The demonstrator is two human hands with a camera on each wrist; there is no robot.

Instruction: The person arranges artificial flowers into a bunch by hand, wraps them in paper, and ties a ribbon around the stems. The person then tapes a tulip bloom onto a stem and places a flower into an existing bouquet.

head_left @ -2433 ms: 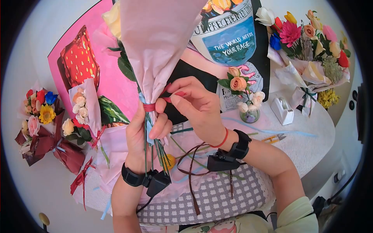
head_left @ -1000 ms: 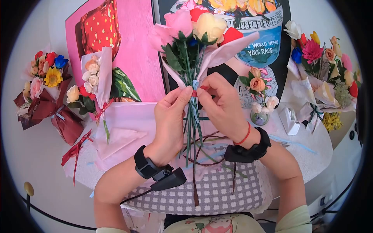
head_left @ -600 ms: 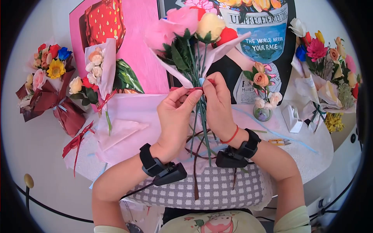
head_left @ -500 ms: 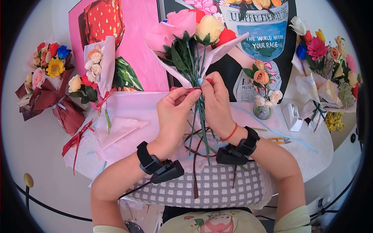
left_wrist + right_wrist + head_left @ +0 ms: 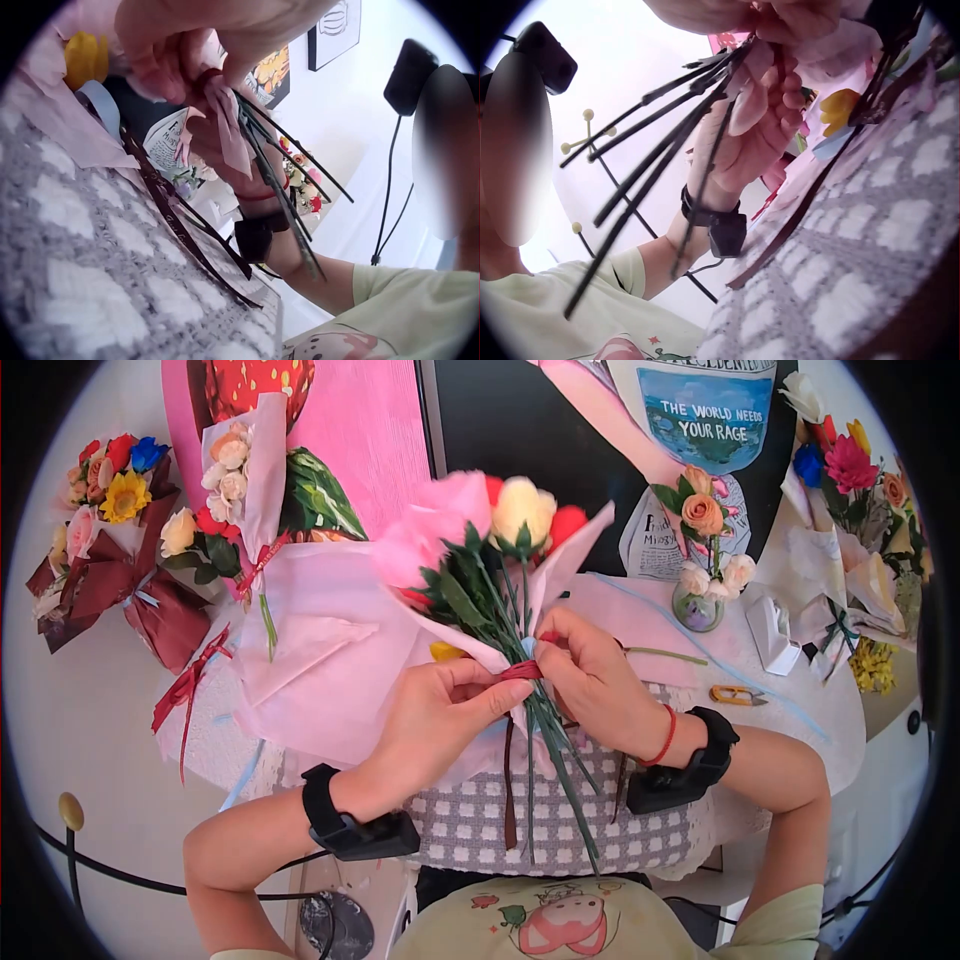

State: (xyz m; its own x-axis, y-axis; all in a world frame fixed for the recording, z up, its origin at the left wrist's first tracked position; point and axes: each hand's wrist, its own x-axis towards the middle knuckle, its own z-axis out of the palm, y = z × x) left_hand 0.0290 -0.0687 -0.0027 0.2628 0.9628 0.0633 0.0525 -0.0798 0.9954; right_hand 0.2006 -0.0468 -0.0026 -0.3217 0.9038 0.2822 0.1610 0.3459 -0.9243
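Note:
A wrapped flower bouquet [image 5: 450,525] with pink, cream and red blooms leans over the table, held between both hands. Red ribbon [image 5: 521,671] is wound round its neck, over pale pink paper and a bit of light blue ribbon. My left hand [image 5: 430,710] pinches the red ribbon at the neck from the left, thumb in front. From the right, my right hand [image 5: 600,685] pinches the ribbon with thumb and forefinger. Bare green stems [image 5: 565,770] hang below the hands, fanning out in the right wrist view. The palm side of the left hand [image 5: 757,150] also shows there.
Pink paper [image 5: 330,630] covers much of the table. Dark brown ribbon [image 5: 161,199] trails over the checked cloth [image 5: 460,815]. At right are snips [image 5: 737,695], a tape dispenser [image 5: 772,632] and a small vase [image 5: 697,607]. Wrapped bouquets [image 5: 165,610] stand at both sides.
The bouquet has turned from its paper back to its blooms, then come down nearer the body with its stems swinging right. Both hands moved with it, staying at the red ribbon.

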